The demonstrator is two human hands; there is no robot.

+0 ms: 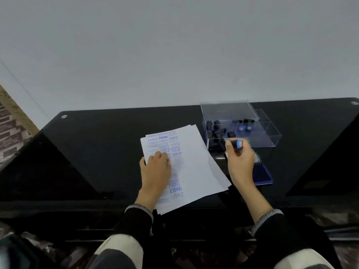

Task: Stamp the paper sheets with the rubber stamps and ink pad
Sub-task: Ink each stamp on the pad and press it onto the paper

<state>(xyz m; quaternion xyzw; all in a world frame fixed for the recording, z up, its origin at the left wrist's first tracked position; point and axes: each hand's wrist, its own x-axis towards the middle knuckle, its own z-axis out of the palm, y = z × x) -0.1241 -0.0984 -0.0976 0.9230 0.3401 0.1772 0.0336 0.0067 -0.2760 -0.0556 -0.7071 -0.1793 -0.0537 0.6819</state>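
Paper sheets: a loose, slightly fanned stack of white paper sheets lay on the desk, turned at an angle, its near corner reaching past the desk's front edge.
Print on top sheet: blue stamped words ran down its left part, "SAMPLE" many times, "FRAGILE" and "AIR MAIL", some upside down or sideways, some dark and some faint.
Left hand: the left hand rested on the left part of the stack, its fingers bent with the tips pressing the paper; it gripped nothing.
Right hand: the right hand was raised just right of the stack, fingers curled around a rubber stamp.
Rubber stamp: a short dark barrel with a round blue end carrying an orange-pink spot, that end turned up toward the camera.
Ink pad: a blue ink pad lay open on the desk, partly hidden under the right hand.
Stamp box: a clear plastic box with compartments stood behind the ink pad, its lid up, with more dark stamps inside, mostly at its left.
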